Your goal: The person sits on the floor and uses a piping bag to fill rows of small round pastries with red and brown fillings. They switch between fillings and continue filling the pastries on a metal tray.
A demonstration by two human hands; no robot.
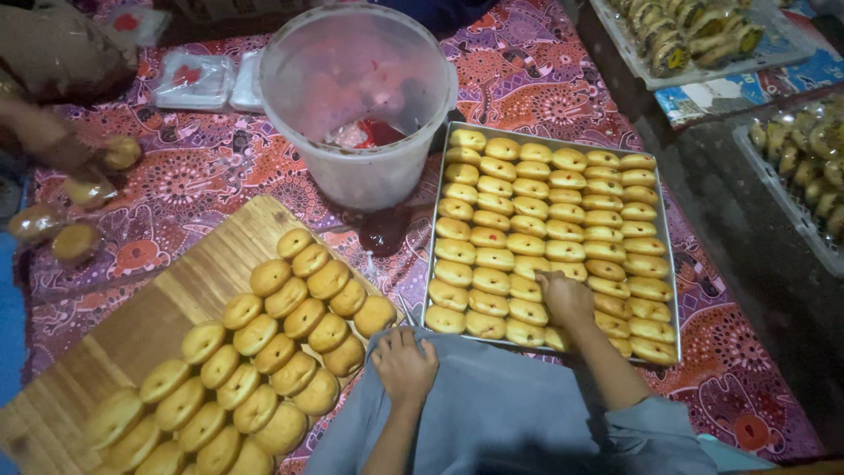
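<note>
Buns in metal tray — right hand closed on one bun at 6 o'clock; left hand rests loosely curled, empty, on grey cloth — wooden board at 9 o'clock.

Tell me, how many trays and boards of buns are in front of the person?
2: a metal tray of buns under the right hand, and a wooden board of buns left of the left hand.

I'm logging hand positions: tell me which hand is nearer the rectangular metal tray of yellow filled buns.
Right. The right hand rests on buns inside the metal tray, near its front edge. The left hand lies on grey cloth, outside the tray's front-left corner.
</note>
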